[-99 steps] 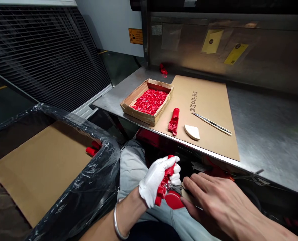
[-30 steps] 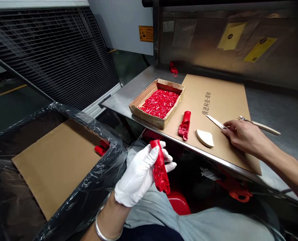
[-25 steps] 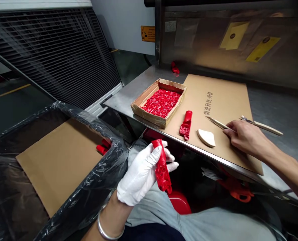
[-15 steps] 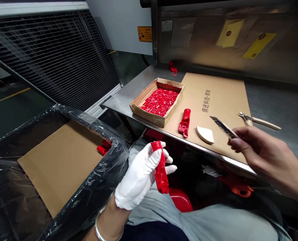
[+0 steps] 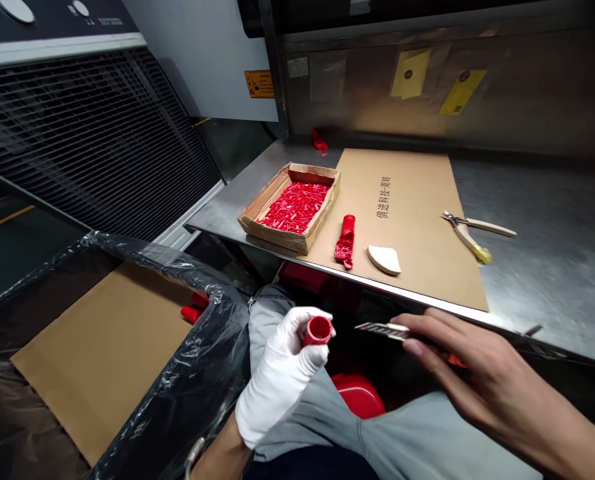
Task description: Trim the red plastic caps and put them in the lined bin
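Observation:
My left hand (image 5: pixel 282 373), in a white glove, is closed around a red plastic part (image 5: pixel 319 331) above my lap. The part's round hollow end faces up toward me; the rest of it is hidden by the glove. My bare right hand (image 5: pixel 472 367) grips a utility knife (image 5: pixel 383 329), its blade out and pointing left at the part, a short gap away. On the cardboard sheet (image 5: pixel 417 193) lie a second red plastic part (image 5: pixel 346 241), a pale wedge-shaped block (image 5: pixel 384 259) and pliers (image 5: pixel 470 237) with light handles.
A cardboard tray (image 5: pixel 277 241) of red plastic scraps stands on the metal table (image 5: pixel 552 267). A red piece (image 5: pixel 319 141) lies farther back. At left, a bin lined with black plastic (image 5: pixel 177 373) holds a cardboard sheet and red parts (image 5: pixel 193 311). A red stool (image 5: pixel 358 395) is below.
My left hand has turned the red part so its hollow end faces up. My right hand has brought the knife down and left, closer to it. The view has shifted right.

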{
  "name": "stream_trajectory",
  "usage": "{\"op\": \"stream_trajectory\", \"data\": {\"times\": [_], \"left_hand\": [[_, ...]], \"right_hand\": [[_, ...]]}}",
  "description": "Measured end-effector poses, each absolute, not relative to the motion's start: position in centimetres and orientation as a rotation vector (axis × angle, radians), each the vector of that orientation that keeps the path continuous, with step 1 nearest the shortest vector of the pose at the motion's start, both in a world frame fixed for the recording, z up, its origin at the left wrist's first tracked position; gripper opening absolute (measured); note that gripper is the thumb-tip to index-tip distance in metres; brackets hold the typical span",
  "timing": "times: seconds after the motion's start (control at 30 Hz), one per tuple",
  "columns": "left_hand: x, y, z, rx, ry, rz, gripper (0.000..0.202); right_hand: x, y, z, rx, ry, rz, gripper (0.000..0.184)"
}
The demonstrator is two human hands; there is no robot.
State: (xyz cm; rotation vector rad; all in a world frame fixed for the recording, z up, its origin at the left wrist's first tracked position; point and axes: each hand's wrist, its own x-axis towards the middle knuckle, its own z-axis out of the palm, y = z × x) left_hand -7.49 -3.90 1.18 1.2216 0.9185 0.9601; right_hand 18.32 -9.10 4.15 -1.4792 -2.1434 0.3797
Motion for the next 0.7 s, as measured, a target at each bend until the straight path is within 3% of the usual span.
{"op": "stream_trajectory", "data": {"times": [0.7], "left_hand": [[-6.9, -4.1, 0.3, 1.447, 0.932, 1.043, 0.019]], "right_hand": [[16.1, -9.9, 4.4, -1.473, -2.278, -0.157, 0.029]]}}
